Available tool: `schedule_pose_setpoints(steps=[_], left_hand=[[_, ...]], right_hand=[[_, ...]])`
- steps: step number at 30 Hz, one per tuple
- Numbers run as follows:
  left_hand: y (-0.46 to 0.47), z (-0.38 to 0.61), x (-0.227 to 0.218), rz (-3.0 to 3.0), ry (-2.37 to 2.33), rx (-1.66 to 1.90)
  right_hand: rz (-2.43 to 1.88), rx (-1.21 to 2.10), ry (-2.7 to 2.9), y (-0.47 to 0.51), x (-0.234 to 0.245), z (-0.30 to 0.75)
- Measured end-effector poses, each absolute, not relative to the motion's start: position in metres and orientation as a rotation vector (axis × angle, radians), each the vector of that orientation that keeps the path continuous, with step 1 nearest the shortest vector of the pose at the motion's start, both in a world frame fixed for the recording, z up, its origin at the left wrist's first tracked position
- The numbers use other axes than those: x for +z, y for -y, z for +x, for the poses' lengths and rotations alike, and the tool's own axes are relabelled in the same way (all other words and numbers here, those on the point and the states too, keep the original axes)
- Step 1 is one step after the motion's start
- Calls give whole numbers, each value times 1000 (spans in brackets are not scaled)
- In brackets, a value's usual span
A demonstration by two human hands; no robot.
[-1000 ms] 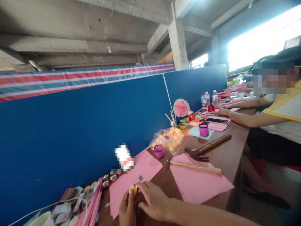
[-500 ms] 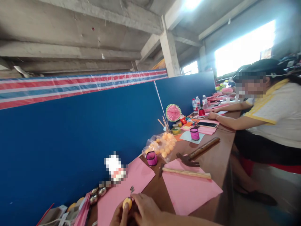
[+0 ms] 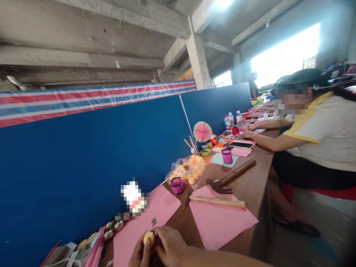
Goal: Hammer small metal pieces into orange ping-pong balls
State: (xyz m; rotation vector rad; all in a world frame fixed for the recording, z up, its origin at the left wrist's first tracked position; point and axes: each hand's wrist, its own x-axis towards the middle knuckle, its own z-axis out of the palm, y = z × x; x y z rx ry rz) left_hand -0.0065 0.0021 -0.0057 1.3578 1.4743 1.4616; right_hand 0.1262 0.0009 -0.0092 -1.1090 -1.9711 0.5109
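At the bottom edge my left hand (image 3: 140,254) is closed around a small orange ball (image 3: 148,237), thumb up beside it. My right hand (image 3: 174,248) is curled over the ball from the right, fingertips touching it. Both hands rest above a pink paper sheet (image 3: 144,226) on the brown table (image 3: 250,185). A tiny dark metal piece (image 3: 154,221) lies on that sheet just beyond the ball.
A second pink sheet (image 3: 219,222) with a wooden stick (image 3: 217,201), a hammer (image 3: 230,177), a bag of orange balls (image 3: 189,171), pink cups (image 3: 177,185) and a pink paper fan (image 3: 202,131) lie farther along. A blue partition (image 3: 97,155) runs left; a seated person (image 3: 319,137) works at right.
The camera has swung left and tilted up, so my hands sit lower in view. They keep the same grip on the orange ball. The person at right stays at the table.
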Motion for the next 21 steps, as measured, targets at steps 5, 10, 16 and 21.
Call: schedule_pose_setpoints(steps=[5, 10, 16, 21], left_hand=[[2, -8, 0, 1391, -1503, 1387], [6, -4, -4, 1406, -1352, 1453], [12, 1, -4, 1403, -1234, 1470], [15, 4, 0, 1376, -1173, 1488]], right_hand=[[-1032, 516, 1907, -2, -11, 129], [-1040, 561, 1794, -8, -16, 132], [-962, 654, 1792, -10, -17, 135], [-934, 675, 1757, -6, -12, 137]])
